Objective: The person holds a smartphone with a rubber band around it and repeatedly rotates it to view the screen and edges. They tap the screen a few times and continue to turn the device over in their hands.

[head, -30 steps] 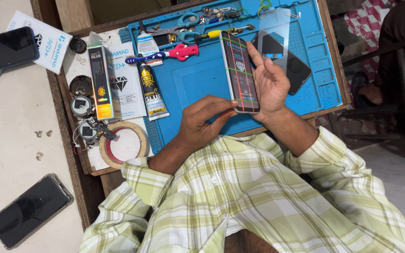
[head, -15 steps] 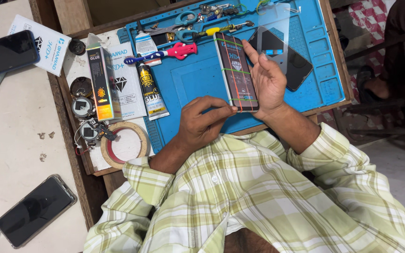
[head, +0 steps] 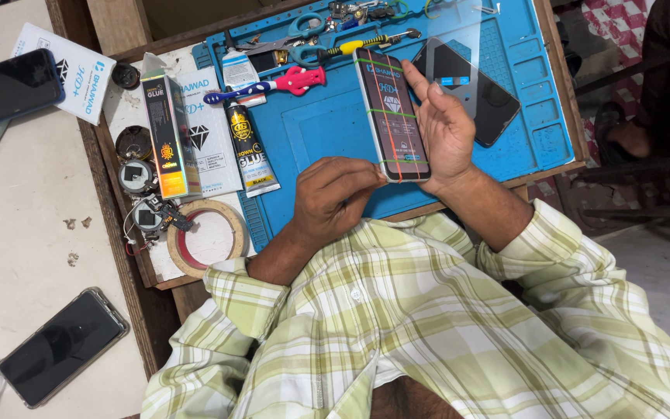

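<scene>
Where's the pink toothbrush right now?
The pink toothbrush lies near the top of the blue mat, left of the banded phone, just below the scissors.

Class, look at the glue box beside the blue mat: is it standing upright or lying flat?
Lying flat: the glue box rests lengthwise on the bench, one long printed face turned upward.

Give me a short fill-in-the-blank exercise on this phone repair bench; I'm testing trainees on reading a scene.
1. The phone held by the right hand is wrapped in rubber ____.
2. The work mat under the hands is coloured ____.
3. The left hand touches the phone's ____ end.
4. The toothbrush has a ____ handle.

Missing words: bands; blue; near (bottom); pink
</scene>
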`<state>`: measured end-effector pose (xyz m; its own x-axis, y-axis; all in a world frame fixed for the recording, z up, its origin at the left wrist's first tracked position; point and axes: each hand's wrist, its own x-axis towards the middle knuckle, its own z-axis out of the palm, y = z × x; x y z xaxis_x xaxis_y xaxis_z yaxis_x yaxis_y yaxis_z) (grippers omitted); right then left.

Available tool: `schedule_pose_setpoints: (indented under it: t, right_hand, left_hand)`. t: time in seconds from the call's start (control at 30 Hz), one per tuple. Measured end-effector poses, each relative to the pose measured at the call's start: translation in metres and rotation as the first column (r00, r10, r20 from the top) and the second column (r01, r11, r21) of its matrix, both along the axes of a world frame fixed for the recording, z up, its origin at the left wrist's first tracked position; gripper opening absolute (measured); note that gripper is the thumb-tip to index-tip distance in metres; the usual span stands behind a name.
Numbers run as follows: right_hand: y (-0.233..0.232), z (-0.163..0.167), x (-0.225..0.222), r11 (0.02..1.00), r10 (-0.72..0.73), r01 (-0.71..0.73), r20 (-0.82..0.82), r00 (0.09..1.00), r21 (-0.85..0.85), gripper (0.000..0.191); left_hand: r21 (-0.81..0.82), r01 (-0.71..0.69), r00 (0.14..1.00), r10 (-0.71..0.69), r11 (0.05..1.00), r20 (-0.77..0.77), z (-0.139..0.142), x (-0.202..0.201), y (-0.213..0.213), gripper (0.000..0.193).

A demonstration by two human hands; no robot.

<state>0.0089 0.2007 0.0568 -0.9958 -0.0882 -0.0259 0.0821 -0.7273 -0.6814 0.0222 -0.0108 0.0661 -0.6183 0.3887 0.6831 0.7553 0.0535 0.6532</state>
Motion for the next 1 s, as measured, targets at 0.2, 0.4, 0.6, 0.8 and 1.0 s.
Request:
schedule_pose_setpoints:
  t: [0.2, 0.4, 0.6, 0.8, 1.0]
  right_hand:
    - [0.002, 0.001, -0.001, 0.998, -0.059, 0.059, -0.024, 0.998, 0.009, 0.084]
    - [0.003, 0.001, 0.002, 0.989, -0.120, 0.122, -0.028, 0.992, 0.089, 0.081]
    - [-0.004, -0.001, 0.005, 0.974, -0.130, 0.130, -0.011, 0.991, 0.186, 0.078]
    - [-0.006, -0.004, 0.004, 0.981, -0.091, 0.088, 0.013, 0.996, 0.174, 0.075]
    - [-0.006, -0.007, 0.003, 0.986, -0.078, 0.070, 0.045, 0.996, 0.152, 0.075]
  left_hand:
    - [0.000, 0.000, 0.996, 0.000, 1.000, 0.090, -0.003, 0.000, 0.002, 0.019]
    - [0.009, -0.004, 0.988, 0.002, 1.000, 0.152, -0.003, 0.002, 0.003, 0.031]
    - [0.040, -0.029, 0.976, 0.020, 0.999, 0.218, -0.002, 0.003, 0.003, 0.032]
    - [0.064, -0.033, 0.984, 0.022, 0.997, 0.176, -0.004, 0.001, 0.002, 0.032]
    - [0.056, -0.048, 0.979, 0.036, 0.997, 0.200, -0.009, 0.000, -0.001, 0.028]
